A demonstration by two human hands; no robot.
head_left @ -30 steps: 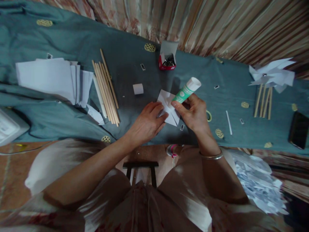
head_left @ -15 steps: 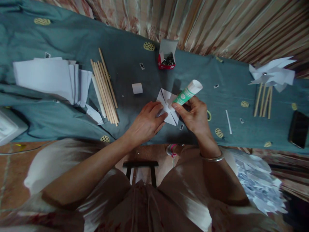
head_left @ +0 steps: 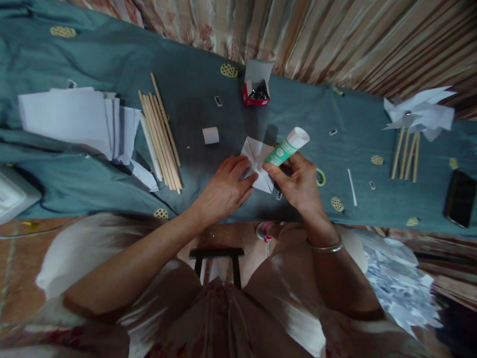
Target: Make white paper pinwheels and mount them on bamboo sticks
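Observation:
A small square of folded white paper (head_left: 254,147) lies on the cloth in front of me, fold lines crossing its face. My left hand (head_left: 228,182) holds it down from the left, fingers bent over its edge and thumb on its lower part. In my right hand (head_left: 297,180) is a green and white glue stick (head_left: 285,148), gripped near its lower end. It leans up to the right, its low end at the paper's middle; my fingers hide the tip. A white cap (head_left: 210,135) lies on its side left of the paper.
Wooden sticks (head_left: 161,141) and stacked paper sheets (head_left: 67,117) lie left. Behind stands an open red box (head_left: 256,94) of small metal pieces. To the right are a green tape ring (head_left: 320,177), a white paper pinwheel (head_left: 417,112), more sticks (head_left: 408,154) and a phone (head_left: 461,199).
The glue stick and my right hand have shifted slightly left and down. Dark gaps between the paper's flaps look narrower. My left hand stays on the paper.

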